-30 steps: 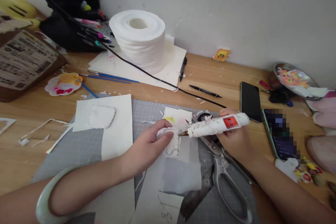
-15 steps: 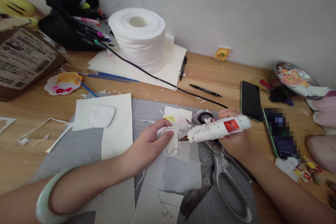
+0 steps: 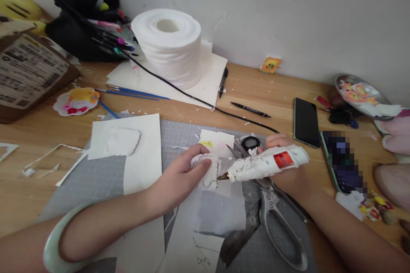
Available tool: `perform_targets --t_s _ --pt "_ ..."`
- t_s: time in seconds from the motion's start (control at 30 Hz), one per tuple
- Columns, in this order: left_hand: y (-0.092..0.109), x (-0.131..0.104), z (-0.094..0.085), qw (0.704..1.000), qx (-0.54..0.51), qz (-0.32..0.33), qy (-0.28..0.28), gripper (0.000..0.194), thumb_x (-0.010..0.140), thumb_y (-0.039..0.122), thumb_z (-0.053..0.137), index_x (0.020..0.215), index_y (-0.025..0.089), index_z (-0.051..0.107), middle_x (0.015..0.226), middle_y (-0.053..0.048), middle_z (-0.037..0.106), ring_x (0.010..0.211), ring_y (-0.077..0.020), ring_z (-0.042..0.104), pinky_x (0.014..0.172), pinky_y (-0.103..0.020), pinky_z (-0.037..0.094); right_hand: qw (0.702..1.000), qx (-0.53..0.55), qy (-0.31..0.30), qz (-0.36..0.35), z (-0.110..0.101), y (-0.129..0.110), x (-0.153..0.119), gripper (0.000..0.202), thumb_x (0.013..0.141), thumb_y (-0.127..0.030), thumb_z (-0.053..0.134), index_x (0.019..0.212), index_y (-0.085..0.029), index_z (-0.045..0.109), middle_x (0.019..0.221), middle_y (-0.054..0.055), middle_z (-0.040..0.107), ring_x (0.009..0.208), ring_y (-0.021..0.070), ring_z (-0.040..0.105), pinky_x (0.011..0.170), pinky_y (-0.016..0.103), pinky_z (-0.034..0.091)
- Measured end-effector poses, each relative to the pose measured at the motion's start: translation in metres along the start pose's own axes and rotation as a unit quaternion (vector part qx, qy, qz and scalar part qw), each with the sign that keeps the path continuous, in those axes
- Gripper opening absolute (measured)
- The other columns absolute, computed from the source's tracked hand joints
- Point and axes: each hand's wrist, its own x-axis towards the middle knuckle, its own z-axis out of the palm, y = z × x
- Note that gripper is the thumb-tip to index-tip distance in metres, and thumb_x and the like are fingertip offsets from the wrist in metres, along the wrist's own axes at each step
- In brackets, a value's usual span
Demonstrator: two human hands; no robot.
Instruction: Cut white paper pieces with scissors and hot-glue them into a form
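**Tip right at the edge, fiddly little bit of work**

So the step in hand, as far as I can judge, is edge work on a small white piece (image 3: 210, 175) with a dark line drawn on it. It's near the middle of the frame, over the grey cutting mat (image 3: 179, 133) and some loose sheets.

Left hand (image 3: 179, 177) has a pinch grip on it, thumb on top, with the other fingers partly hidden. Right hand (image 3: 290, 181) is closed around what looks like a white glue gun (image 3: 256, 167), pretty crusty with white bits. Its metal tip (image 3: 224, 176) sits at the piece's right edge; I can't tell if it's actually touching, or if anything is coming out.

I'd say the next move calls for a steady left pinch and small, light shifts of the tip along that edge, keeping it clear of the left thumb. I reckon too much push could nudge the piece or smear the line.

Scissors (image 3: 268, 198) lie just below the tool, lower right of centre, so the right wrist could bump them. A black cable (image 3: 169, 83) runs across the wooden surface (image 3: 256, 87), past the big paper roll (image 3: 179, 59) up top, towards the right hand. I'd watch for snags there.
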Motion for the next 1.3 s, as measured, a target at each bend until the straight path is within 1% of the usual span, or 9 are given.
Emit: perform_targets --t_s 0.23,0.33,0.43,0.6,0.77,0.9,1.1,1.2,1.3 --pt "-0.0011 -0.0004 0.0003 1.0 -0.005 -0.003 0.002 0.016 0.08 0.039 0.047 0.082 0.022 0.047 0.052 0.009 0.044 0.042 -0.0084 0.036 0.041 -0.019 0.028 1.0 -0.001 -0.002 0.009 0.0023 0.0024 -0.002 0.018 0.073 -0.025 0.061 0.085 -0.028 0.049 0.075 0.001 0.058 0.068 0.0212 0.057 0.06 0.036 0.046" --pt "-0.0014 -0.0003 0.0003 1.0 -0.009 -0.003 0.003 0.018 0.08 0.04 0.047 0.082 0.022 0.047 0.05 0.009 0.042 0.042 -0.0088 0.036 0.04 -0.019 0.027 1.0 -0.003 -0.022 0.006 0.003 0.0044 -0.002 0.012 0.073 -0.029 0.061 0.076 -0.028 0.049 0.069 0.0 0.058 0.063 0.0206 0.057 0.058 0.035 0.045" --pt "-0.0011 -0.0003 0.0004 1.0 0.0 -0.001 0.006 0.017 0.08 0.04 0.047 0.082 0.023 0.047 0.049 0.01 0.04 0.041 -0.0087 0.033 0.041 -0.019 0.026 1.0 -0.001 -0.028 0.004 0.0029 0.0027 -0.0006 0.014 0.073 -0.029 0.062 0.07 -0.027 0.049 0.066 0.0 0.056 0.061 0.0193 0.057 0.057 0.034 0.045" --pt "0.0 0.0005 -0.0001 0.999 0.032 0.01 0.013 0.017 0.08 0.039 0.046 0.081 0.022 0.048 0.053 0.008 0.044 0.046 -0.0104 0.037 0.044 -0.021 0.029 1.0 -0.001 0.001 0.004 0.0004 -0.0014 0.0 0.019 0.072 -0.023 0.061 0.086 -0.026 0.049 0.077 0.001 0.057 0.071 0.021 0.056 0.063 0.036 0.046" --pt "0.0003 0.0012 -0.0004 0.998 0.05 0.024 0.023 0.018 0.079 0.039 0.046 0.081 0.022 0.051 0.059 0.006 0.049 0.055 -0.014 0.045 0.05 -0.023 0.034 0.998 -0.054 -0.014 -0.003 -0.0021 0.0005 0.0002 0.017 0.072 -0.021 0.059 0.084 -0.024 0.048 0.08 0.003 0.054 0.074 0.0217 0.055 0.064 0.037 0.046" --pt "-0.0005 0.0011 -0.0002 0.998 0.055 0.035 0.024 0.018 0.08 0.038 0.046 0.08 0.021 0.052 0.065 0.004 0.051 0.062 -0.0146 0.047 0.057 -0.023 0.037 0.997 -0.077 0.001 -0.001 -0.0016 0.0002 0.0029 0.017 0.074 -0.02 0.056 0.088 -0.023 0.046 0.081 0.004 0.053 0.074 0.0218 0.055 0.065 0.038 0.047" --pt "-0.0011 0.001 -0.0007 0.999 0.051 0.01 0.01 0.02 0.079 0.041 0.045 0.083 0.022 0.049 0.062 0.005 0.048 0.056 -0.0133 0.043 0.051 -0.023 0.036 0.995 -0.1 0.002 0.005 -0.0023 -0.0014 0.0037 0.022 0.074 -0.017 0.054 0.093 -0.024 0.045 0.084 0.006 0.053 0.078 0.023 0.055 0.068 0.039 0.048" --pt "-0.0016 0.0006 -0.001 0.999 0.037 0.006 -0.005 0.02 0.081 0.042 0.044 0.083 0.022 0.047 0.067 0.005 0.049 0.059 -0.0129 0.044 0.051 -0.022 0.036 0.994 -0.106 0.004 0.034 -0.0016 -0.0008 0.0008 0.019 0.075 -0.019 0.053 0.092 -0.023 0.045 0.084 0.006 0.054 0.079 0.0239 0.056 0.069 0.04 0.048" --pt "-0.0028 0.0003 -0.001 0.999 0.028 0.005 -0.015 0.02 0.082 0.042 0.043 0.081 0.022 0.046 0.065 0.006 0.046 0.057 -0.0122 0.043 0.051 -0.021 0.036 0.989 -0.091 0.031 0.115 0.0017 0.0021 -0.0011 0.018 0.076 -0.023 0.055 0.092 -0.023 0.047 0.083 0.007 0.058 0.08 0.0254 0.058 0.069 0.041 0.049"
